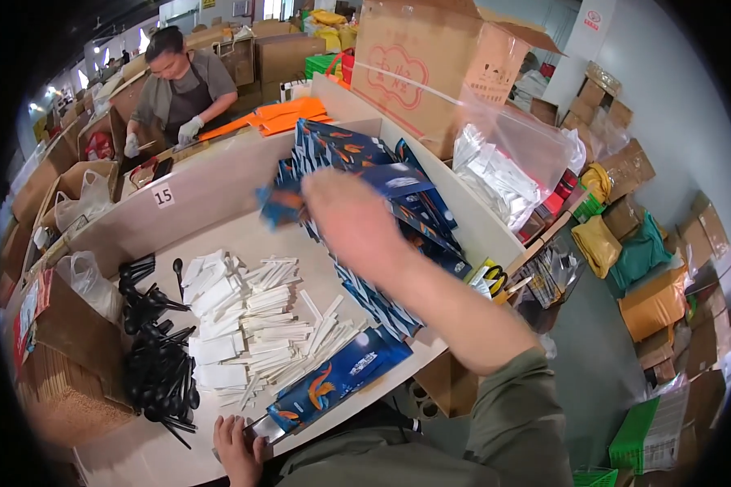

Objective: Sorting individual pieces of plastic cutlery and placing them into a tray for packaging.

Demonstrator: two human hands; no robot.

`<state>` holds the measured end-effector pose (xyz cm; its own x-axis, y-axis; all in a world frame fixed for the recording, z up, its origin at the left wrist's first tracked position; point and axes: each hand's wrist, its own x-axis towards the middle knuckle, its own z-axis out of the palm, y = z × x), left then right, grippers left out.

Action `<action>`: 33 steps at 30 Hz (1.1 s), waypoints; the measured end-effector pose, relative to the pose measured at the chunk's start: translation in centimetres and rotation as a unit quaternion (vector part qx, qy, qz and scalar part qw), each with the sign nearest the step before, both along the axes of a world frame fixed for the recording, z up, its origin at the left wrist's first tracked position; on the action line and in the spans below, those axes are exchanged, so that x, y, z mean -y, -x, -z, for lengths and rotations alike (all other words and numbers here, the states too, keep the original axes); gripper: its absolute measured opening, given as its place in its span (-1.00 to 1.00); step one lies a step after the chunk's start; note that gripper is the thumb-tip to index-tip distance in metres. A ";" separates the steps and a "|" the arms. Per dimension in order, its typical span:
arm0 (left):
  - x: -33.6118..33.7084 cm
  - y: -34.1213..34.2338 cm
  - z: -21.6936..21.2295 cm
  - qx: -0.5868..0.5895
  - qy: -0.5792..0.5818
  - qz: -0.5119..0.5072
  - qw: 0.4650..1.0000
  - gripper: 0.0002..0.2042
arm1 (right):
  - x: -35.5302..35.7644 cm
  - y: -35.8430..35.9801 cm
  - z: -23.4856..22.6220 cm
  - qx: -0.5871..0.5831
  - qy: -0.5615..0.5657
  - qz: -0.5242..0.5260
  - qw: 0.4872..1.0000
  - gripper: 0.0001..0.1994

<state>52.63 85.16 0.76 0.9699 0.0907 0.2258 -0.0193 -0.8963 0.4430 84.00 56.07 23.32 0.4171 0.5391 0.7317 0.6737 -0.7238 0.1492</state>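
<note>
My right hand [351, 223], smeared by motion, is over a heap of blue printed packets [345, 146] at the far right of the table. A blurred blue packet [279, 206] with orange on it sits at its fingers and appears to be held. At the near table edge my left hand [240, 449] rests with fingers bent and thumb apart, holding nothing I can see. Beside its thumb is the silvery end of a blue packet [341, 380] lying flat. Black plastic spoons [158, 365], folded white napkins [219, 333] and white paper-wrapped sticks [280, 312] lie in piles to the left.
A low partition [138, 219] borders the table. Beyond it a co-worker [183, 89] in white gloves handles things near orange packets [288, 115]. A large carton [418, 69] stands at back right, brown cardboard [73, 365] at left, and yellow-handled scissors [495, 276] at the right edge.
</note>
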 end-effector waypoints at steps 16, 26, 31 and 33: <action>1.3 -0.8 -2.3 -0.004 -0.033 0.011 0.999 -0.63 | 19.7 -20.0 13.0 -0.267 -0.288 0.371 0.842 -0.31; 1.6 -2.5 -2.5 0.038 -0.028 0.008 0.999 -0.71 | 17.9 -22.4 15.5 -0.364 -0.386 0.345 0.775 -0.20; 6.4 -8.9 -4.5 0.052 0.112 0.078 0.989 -0.30 | 17.8 -19.2 13.1 -0.424 -0.348 0.236 0.802 -0.25; 11.6 -15.7 -7.9 0.109 0.134 0.246 0.954 -0.17 | 17.6 -18.5 14.0 -0.403 -0.310 0.230 0.830 -0.25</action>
